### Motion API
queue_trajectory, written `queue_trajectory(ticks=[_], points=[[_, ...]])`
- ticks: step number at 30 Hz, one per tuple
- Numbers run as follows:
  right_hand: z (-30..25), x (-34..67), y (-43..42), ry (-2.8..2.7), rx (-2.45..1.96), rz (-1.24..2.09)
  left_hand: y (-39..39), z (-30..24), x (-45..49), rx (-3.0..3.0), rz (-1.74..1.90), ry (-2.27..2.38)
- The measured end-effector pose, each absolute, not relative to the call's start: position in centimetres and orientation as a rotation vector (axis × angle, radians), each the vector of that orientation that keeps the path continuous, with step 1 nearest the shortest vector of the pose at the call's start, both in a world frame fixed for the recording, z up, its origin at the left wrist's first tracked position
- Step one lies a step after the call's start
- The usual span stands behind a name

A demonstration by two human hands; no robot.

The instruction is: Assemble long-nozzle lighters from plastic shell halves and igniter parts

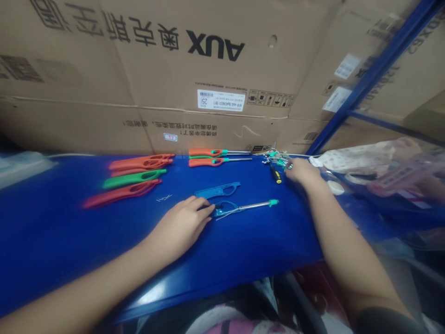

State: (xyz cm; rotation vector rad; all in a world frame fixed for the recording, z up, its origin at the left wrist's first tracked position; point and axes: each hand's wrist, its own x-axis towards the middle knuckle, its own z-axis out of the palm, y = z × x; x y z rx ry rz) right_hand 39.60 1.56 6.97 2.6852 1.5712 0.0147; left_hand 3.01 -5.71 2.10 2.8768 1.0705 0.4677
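My left hand (190,214) is closed around the handle end of an opened blue gas lighter (225,209) lying on the blue table. Its metal tube (255,205) points right and ends in a teal tip (274,202). Just behind it lies a loose blue shell half (219,190). Off to the right, my right hand (301,172) reaches into a pile of small metal and teal parts (274,157). Those fingers are closed, and what they pinch is hidden. Beside them rests a black and yellow screwdriver (276,175).
Several orange lighter shells (137,162), a green shell (134,178) and a red one (121,194) lie at the left. Orange lighters with metal tubes (206,162) sit by the cardboard wall (156,93). A blue frame bar (368,79) and plastic bags (361,155) are at the right.
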Motion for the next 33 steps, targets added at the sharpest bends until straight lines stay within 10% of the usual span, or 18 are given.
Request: queue_trajectory(ticks=[22, 33], points=[[6.5, 40.7, 2.1, 1.504, 2.716, -0.056, -5.8, 1.9, 3.0, 2.872, 0.421, 1.094], [6.7, 35.5, 0.2, 2.561, 2.205, -0.384, -5.8, 2.0, 3.1, 2.845, 0.394, 1.111]])
